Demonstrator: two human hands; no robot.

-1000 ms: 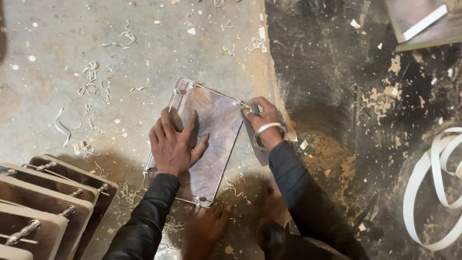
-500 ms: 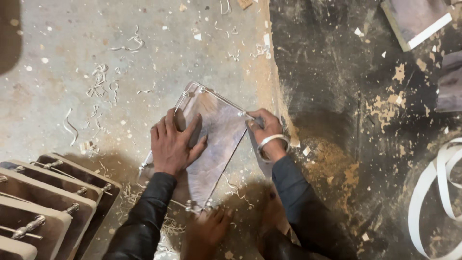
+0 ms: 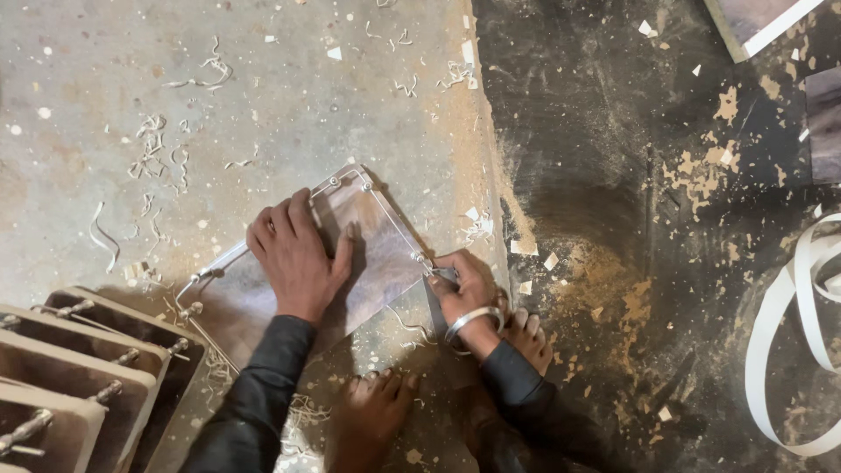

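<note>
The left hand [image 3: 298, 258] presses flat, fingers spread, on a square board [image 3: 350, 263] with a wire frame [image 3: 390, 219] along its edges. The right hand [image 3: 464, 285] has its grip pinched narrow on the frame's corner. The board lies on the dusty floor [image 3: 263, 88] amid shavings [image 3: 158, 158], near stacked boards [image 3: 79, 368].

Two hands are at work, the left hand [image 3: 298, 254] and the right hand [image 3: 462, 287], on one flat panel [image 3: 372, 263] with a wire frame, and two bare feet [image 3: 377, 407] show below. At the lower left, perhaps four similar panels [image 3: 79, 377] lie stacked, though the edge cuts them off. One white strap loop [image 3: 788, 342] lies at right.
</note>
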